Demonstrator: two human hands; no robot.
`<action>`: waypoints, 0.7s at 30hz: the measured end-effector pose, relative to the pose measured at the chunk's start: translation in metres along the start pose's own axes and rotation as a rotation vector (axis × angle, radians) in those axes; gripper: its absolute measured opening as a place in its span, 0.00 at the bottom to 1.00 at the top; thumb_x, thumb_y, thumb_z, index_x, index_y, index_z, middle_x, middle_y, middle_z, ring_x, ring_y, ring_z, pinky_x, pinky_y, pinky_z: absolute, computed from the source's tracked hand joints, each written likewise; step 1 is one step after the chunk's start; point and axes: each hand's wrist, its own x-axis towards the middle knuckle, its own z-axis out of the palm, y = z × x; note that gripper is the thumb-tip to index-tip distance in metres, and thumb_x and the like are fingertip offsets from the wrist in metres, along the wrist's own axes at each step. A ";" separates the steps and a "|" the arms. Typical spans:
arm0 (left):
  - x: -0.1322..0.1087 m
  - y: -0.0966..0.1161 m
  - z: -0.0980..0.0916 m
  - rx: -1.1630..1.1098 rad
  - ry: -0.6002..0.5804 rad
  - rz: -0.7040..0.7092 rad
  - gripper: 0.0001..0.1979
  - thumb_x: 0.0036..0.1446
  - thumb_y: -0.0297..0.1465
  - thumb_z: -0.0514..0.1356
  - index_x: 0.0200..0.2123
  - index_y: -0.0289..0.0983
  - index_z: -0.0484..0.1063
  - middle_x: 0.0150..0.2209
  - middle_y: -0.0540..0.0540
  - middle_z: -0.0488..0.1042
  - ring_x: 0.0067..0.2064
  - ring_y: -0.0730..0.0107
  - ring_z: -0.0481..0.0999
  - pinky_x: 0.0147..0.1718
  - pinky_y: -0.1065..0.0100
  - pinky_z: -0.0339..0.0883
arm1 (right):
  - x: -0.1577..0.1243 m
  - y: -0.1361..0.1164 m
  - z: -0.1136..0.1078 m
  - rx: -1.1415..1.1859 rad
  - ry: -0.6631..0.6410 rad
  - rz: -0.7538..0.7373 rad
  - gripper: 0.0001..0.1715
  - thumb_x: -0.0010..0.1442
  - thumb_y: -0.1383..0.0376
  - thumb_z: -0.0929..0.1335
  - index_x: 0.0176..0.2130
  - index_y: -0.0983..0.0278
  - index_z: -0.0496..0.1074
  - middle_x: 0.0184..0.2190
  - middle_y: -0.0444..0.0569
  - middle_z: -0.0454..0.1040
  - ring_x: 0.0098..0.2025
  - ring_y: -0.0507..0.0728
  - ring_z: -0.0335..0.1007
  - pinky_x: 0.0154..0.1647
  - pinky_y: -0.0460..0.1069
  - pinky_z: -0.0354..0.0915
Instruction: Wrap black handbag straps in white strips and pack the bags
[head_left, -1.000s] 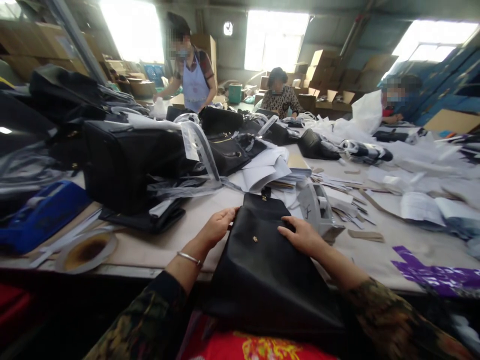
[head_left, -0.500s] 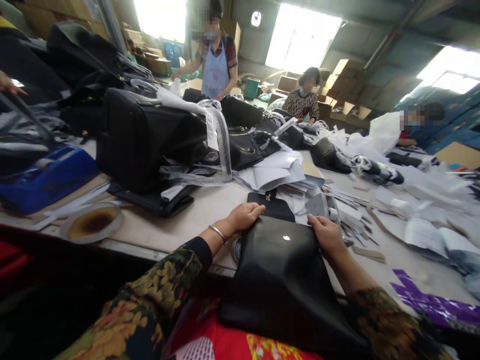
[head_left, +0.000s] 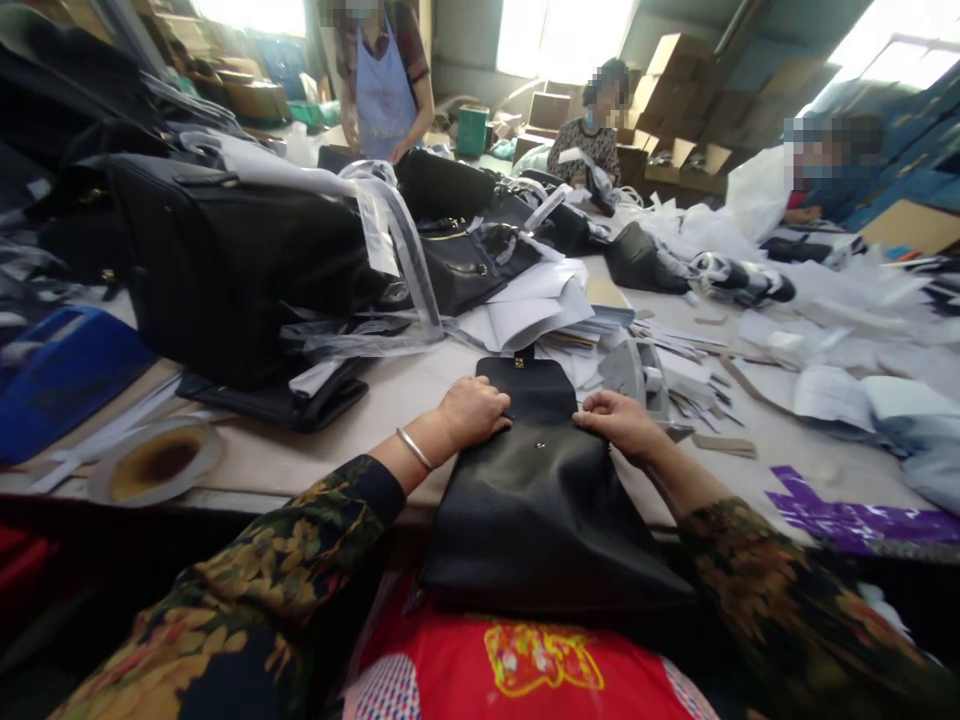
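Note:
A black leather bag (head_left: pixel 540 520) lies over the table's front edge and reaches down to a red cloth on the lap. Its flap (head_left: pixel 531 388), with a small gold clasp at the tip, points away across the table. My left hand (head_left: pixel 474 410), a silver bangle at its wrist, pinches the bag's upper left edge beside the flap. On the opposite side my right hand (head_left: pixel 616 422) grips the upper right edge between thumb and fingers. A small metal stud shows on the bag's front between both hands.
Large black bags (head_left: pixel 247 260) and a blue tape dispenser (head_left: pixel 71 375) fill the left. A tape roll (head_left: pixel 156 462) rests at the front edge. White papers (head_left: pixel 536 305) and a grey tape tool (head_left: pixel 637 375) lie beyond the bag. People work across the table.
The bag's upper edge has dropped flatter, and more of the flap shows. Both hands have moved slightly up and left in view, still holding the edges. The camera view has shifted.

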 end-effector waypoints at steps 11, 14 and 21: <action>-0.037 0.075 -0.003 -0.225 -0.251 0.424 0.26 0.70 0.36 0.47 0.65 0.29 0.63 0.69 0.32 0.59 0.71 0.54 0.54 0.68 0.56 0.49 | -0.007 0.006 0.002 -0.223 0.264 -0.118 0.19 0.58 0.52 0.67 0.36 0.66 0.69 0.24 0.44 0.72 0.27 0.51 0.64 0.29 0.47 0.59; -0.038 0.084 0.007 -0.115 -0.317 0.326 0.32 0.68 0.37 0.47 0.70 0.26 0.53 0.72 0.31 0.48 0.73 0.49 0.45 0.69 0.48 0.43 | -0.028 -0.003 -0.011 -0.314 0.316 -0.149 0.18 0.62 0.55 0.65 0.39 0.68 0.71 0.31 0.49 0.75 0.34 0.53 0.68 0.36 0.48 0.62; -0.024 0.105 0.008 0.003 -0.412 0.253 0.36 0.63 0.35 0.49 0.70 0.21 0.52 0.72 0.26 0.44 0.73 0.39 0.42 0.67 0.40 0.42 | -0.138 -0.038 -0.041 -0.544 -0.074 -0.197 0.14 0.57 0.54 0.72 0.34 0.63 0.77 0.27 0.44 0.75 0.29 0.55 0.68 0.31 0.48 0.62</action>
